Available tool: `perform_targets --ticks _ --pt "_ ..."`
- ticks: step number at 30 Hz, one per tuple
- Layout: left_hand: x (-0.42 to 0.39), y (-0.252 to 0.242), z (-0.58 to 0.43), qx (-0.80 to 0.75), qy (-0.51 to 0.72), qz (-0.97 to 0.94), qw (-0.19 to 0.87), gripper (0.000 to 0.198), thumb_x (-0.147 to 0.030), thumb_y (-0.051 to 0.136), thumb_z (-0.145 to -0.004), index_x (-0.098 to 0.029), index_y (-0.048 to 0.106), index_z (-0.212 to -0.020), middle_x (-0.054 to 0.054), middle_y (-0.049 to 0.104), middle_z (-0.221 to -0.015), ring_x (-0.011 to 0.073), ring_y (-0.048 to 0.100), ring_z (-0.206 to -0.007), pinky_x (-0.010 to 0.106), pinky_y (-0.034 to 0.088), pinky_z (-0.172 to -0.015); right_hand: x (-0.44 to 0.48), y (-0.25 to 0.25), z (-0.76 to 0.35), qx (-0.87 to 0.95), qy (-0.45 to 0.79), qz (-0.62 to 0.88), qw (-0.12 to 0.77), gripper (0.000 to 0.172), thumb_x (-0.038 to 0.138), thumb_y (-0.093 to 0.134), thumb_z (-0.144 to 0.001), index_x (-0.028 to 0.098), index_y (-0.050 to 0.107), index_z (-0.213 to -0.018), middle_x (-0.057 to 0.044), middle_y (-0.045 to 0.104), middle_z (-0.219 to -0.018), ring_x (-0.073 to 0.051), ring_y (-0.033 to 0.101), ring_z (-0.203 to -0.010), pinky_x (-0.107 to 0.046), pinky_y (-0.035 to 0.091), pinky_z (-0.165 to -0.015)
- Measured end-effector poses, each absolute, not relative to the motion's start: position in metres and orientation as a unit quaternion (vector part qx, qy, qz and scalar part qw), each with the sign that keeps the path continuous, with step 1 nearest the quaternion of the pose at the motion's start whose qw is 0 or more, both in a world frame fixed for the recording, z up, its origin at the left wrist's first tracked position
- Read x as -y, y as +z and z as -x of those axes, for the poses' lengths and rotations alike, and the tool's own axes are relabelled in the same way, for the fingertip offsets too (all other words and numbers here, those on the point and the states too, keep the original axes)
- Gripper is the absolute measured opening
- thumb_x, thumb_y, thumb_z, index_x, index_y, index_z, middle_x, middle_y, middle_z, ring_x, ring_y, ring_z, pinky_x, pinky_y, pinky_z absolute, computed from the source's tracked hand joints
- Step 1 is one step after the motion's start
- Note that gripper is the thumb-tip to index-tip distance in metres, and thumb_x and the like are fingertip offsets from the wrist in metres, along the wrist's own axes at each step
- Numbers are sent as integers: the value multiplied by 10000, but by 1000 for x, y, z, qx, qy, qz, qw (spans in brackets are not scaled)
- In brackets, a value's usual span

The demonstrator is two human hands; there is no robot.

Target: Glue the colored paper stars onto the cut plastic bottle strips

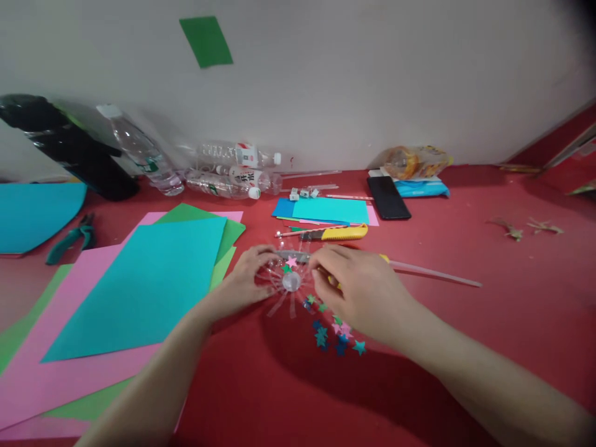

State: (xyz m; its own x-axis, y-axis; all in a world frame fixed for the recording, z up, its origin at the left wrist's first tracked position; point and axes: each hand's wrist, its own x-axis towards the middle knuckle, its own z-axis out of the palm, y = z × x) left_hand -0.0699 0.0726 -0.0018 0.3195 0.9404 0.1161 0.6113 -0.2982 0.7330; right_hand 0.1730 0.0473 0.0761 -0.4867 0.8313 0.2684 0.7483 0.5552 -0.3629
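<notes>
A clear plastic bottle piece (292, 282), cut into strips that fan out like petals, sits on the red table between my hands. A pink star (291, 262) and a green star lie over its strips. My left hand (249, 276) curls its fingers and thumb round the left strips. My right hand (356, 285) is closed in a pinch at the right side; what its fingertips hold is hidden. A grey metal blade (294, 256) shows behind the bottle piece, and yellow handle parts (384, 258) show around my right hand. Several small paper stars (343, 338) lie below that hand.
Coloured paper sheets (144, 279) and pliers (74, 239) are on the left. Along the wall stand or lie a black umbrella-like object (69, 149), plastic bottles (228, 183) and a phone (389, 197). A yellow utility knife (344, 233) and a straw (435, 273) lie close by.
</notes>
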Motion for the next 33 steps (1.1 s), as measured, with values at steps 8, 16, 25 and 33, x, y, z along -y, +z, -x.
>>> perform_targets --ticks 8,16,25,33 --pt "-71 -17 61 -487 290 -776 276 406 -363 707 -794 -287 632 -1185 114 481 -1389 298 465 -1312 507 388 -1096 -59 66 -171 821 194 507 175 66 165 494 -860 178 557 -847 -36 666 -716 -145 538 -573 -281 247 -507" --pt "-64 -12 46 -482 336 -775 234 348 -315 733 -739 -252 683 -1078 126 547 -1151 294 545 -1116 523 460 -968 -60 56 -165 814 217 492 219 101 158 480 -876 185 570 -840 -30 666 -757 -147 576 -651 -286 345 -572" --pt "-66 -9 46 -468 430 -726 264 253 -270 683 -789 -255 618 -1033 36 655 -999 186 625 -923 338 519 -853 -55 66 -179 787 247 458 332 67 174 517 -894 230 536 -927 30 650 -843 -112 606 -726 -244 438 -616" --pt "-55 -1 37 -477 498 -680 250 291 -218 693 -768 -264 584 -1034 23 653 -1020 192 627 -953 342 520 -861 -36 103 -181 846 111 260 452 171 23 511 -867 162 599 -915 -26 693 -871 -139 574 -828 -291 479 -789"
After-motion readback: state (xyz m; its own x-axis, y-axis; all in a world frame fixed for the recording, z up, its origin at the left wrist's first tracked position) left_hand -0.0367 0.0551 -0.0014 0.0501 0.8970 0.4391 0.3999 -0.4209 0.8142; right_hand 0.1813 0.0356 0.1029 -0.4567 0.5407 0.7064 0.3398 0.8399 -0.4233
